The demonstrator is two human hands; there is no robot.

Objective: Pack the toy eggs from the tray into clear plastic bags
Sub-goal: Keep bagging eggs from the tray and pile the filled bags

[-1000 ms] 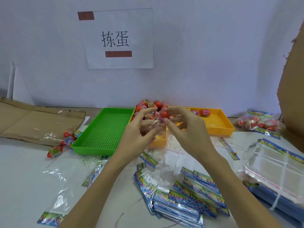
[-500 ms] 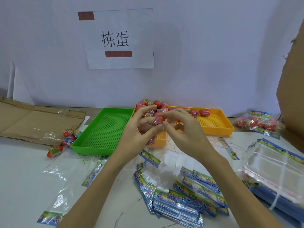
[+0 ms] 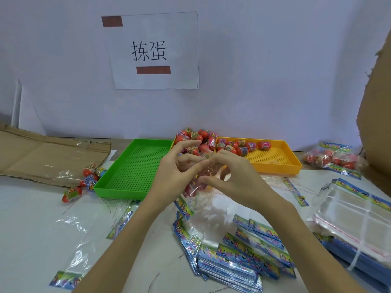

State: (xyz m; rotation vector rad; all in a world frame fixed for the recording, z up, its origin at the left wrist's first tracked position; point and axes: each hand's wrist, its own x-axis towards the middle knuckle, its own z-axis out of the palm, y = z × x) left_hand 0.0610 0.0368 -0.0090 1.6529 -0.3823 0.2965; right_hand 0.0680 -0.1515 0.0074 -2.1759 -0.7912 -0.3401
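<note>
Keep the mouth of the thin, crinkly clear plastic bag spread with the left hand, fingers pinching its film, while the right hand, fingers curled on the rim, feeds eggs down. Probably mid-fill; reddish shapes already show inside. Glossy red toy eggs heaped at 12 o'clock in the perforated rigid yellow plastic tray. Slippery film: grip near the opening.
</note>
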